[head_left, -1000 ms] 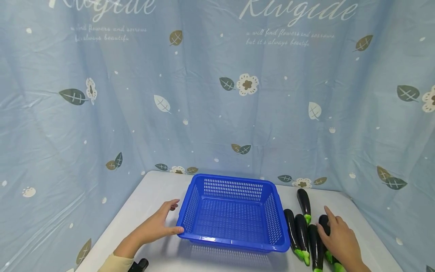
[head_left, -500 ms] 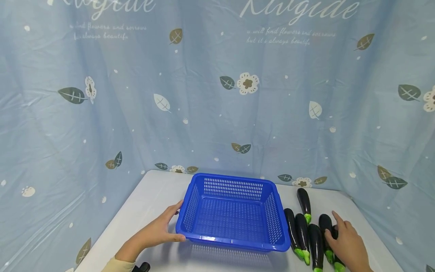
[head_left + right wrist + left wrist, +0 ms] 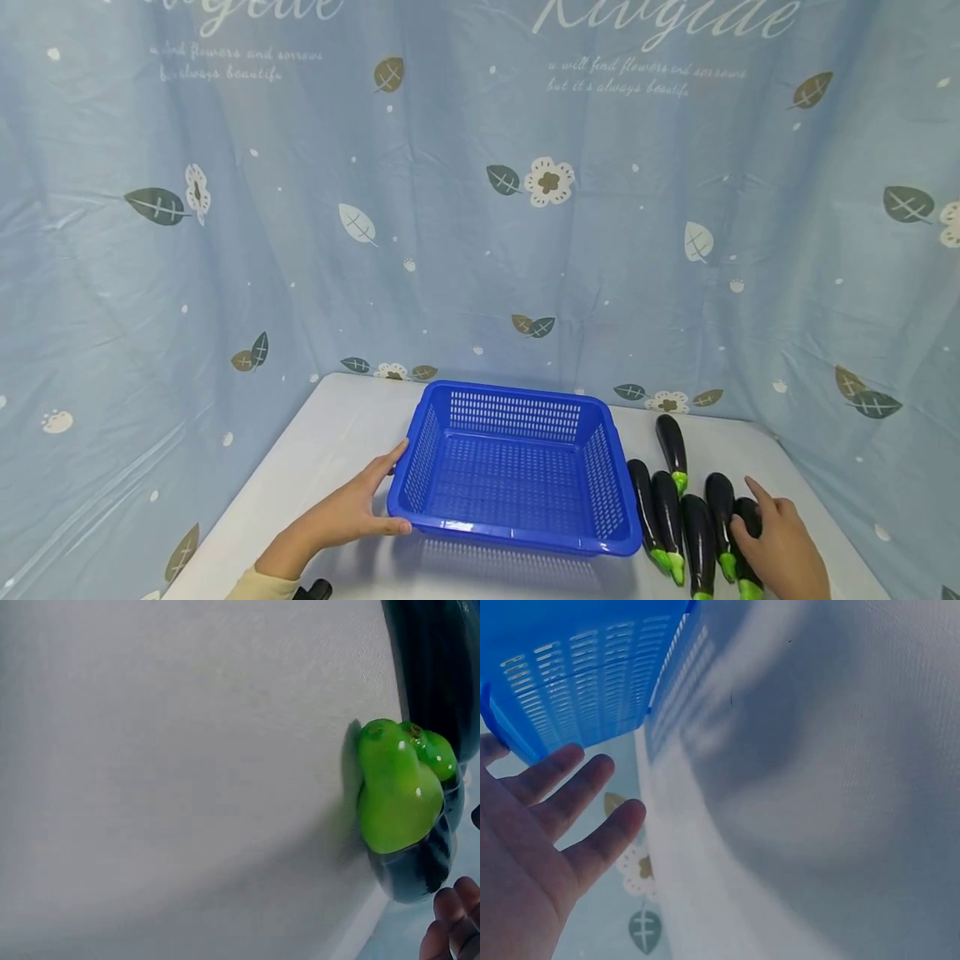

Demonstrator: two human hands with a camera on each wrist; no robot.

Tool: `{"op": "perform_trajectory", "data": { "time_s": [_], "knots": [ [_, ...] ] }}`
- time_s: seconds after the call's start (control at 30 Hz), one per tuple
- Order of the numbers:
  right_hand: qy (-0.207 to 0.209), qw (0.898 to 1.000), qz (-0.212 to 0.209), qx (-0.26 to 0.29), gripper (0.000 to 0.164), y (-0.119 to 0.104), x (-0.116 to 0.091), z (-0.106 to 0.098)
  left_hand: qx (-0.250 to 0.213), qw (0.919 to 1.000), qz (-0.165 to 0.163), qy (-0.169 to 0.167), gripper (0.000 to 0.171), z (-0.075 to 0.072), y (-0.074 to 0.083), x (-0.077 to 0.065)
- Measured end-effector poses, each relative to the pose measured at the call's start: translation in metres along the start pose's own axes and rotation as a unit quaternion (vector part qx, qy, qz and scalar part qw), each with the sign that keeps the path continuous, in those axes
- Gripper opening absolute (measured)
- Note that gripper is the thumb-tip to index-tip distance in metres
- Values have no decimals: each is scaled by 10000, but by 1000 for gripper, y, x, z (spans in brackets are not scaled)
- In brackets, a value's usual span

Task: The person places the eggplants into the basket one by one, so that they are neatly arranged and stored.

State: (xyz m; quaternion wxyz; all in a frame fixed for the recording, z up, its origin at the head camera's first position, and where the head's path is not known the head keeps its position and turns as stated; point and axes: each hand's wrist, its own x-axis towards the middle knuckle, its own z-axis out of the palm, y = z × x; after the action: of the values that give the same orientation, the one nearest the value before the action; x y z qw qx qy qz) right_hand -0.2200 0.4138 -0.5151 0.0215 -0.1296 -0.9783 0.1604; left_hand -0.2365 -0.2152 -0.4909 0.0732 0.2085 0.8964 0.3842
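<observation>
A blue plastic basket (image 3: 517, 537) with slotted walls stands mid-table, its inside bare. My left hand (image 3: 341, 510) is at its left side, thumb by the front left rim corner and fingertips along the side wall; in the left wrist view the fingers (image 3: 562, 802) are spread and fairly straight. To the basket's right lie several dark eggplants (image 3: 699, 542) with green caps. My right hand (image 3: 787, 550) hovers at the rightmost eggplant (image 3: 748, 510), thumb on its left and fingers on its right. In the right wrist view the fingertips stand apart from the eggplant (image 3: 412, 866).
One eggplant (image 3: 671, 446) lies behind the others, near the table's back edge. A black object (image 3: 318, 590) is partly visible below the left forearm. A blue patterned curtain (image 3: 480, 250) hangs round the white table (image 3: 330, 425).
My right hand has moved right and toward me, from over the eggplants to the rightmost one. My left hand's fingers have come in to the basket's side. The basket stays in place.
</observation>
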Motion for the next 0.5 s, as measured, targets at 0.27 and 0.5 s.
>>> {"op": "perform_trajectory", "data": {
  "time_s": [0.27,0.5],
  "knots": [
    [90,9996,270,30,74,3,-1,5,-189,9998,-48,-42,119,3,1,0],
    [-247,9991,346,53,73,12,-1,7,-295,9995,12,-81,118,4,3,-1]
  ]
}}
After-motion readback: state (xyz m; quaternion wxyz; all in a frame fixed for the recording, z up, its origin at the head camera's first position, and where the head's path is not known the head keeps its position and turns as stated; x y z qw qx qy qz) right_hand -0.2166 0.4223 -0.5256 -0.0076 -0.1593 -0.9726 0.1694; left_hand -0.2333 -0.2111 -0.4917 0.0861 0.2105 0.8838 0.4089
